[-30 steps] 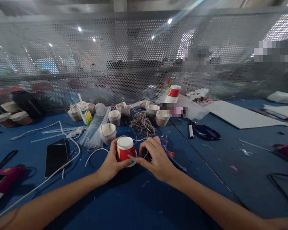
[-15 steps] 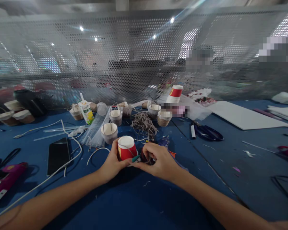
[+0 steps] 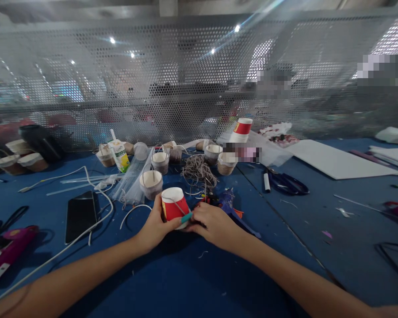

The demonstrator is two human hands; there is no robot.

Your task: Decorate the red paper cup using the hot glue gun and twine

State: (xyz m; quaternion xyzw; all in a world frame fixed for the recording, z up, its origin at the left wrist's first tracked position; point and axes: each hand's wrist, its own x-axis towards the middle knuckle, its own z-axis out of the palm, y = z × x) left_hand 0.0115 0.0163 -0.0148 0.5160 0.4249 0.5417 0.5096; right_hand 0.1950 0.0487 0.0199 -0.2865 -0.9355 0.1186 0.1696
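My left hand (image 3: 156,225) is closed round a red and white paper cup (image 3: 175,206), which is upside down and slightly tilted. A teal cover (image 3: 186,217) sits on the tip of my left thumb, pressed near the cup's lower edge. A thin grey cord (image 3: 174,202) crosses the cup's red side toward my right hand (image 3: 210,223). The fingers of that hand are pinched on the cord beside the cup's lower right edge; their tips are partly hidden. Beyond them lies a tangled heap of grey-brown cord (image 3: 199,170).
Several small cord-wrapped cups, one of them here (image 3: 151,183), stand behind my hands. A blue tool (image 3: 230,203) lies just past my right hand. Scissors (image 3: 288,183) and a white board (image 3: 338,159) are on the right. A phone (image 3: 82,216) and a white cable (image 3: 101,190) lie left.
The cup has tilted a little to the left. My right hand's fingers have drawn together at the cup's edge, and the cord loop beside them no longer shows.
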